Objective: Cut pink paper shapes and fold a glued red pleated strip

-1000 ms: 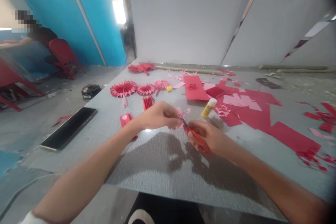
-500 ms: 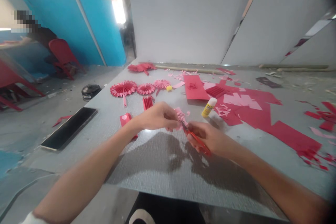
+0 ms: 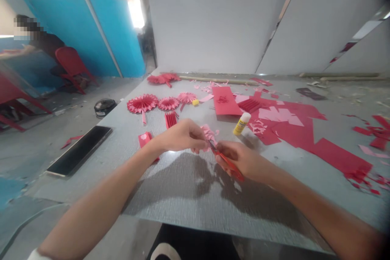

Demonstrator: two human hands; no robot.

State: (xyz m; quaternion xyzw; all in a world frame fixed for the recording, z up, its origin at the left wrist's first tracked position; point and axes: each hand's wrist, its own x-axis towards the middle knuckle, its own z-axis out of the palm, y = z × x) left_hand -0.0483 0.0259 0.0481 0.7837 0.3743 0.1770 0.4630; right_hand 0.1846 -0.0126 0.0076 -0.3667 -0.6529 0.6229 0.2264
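Head camera: left of the cylindrical glue stick [image 3: 241,124], the left hand [image 3: 185,135] tightly pinches jagged pink paper [image 3: 209,132]; the right hand [image 3: 243,159] curls closed around orange-handled scissors [image 3: 228,162]. Pleated paper rosettes [image 3: 140,103] lie farther left.

On the left side of the desk [image 3: 170,207] there lies a black phone [image 3: 79,151], farther away a round black object [image 3: 104,107] is just beside the desk, and at far left a person [image 3: 48,44] sits at a red chair [image 3: 71,65] near a blue wall [image 3: 106,16].
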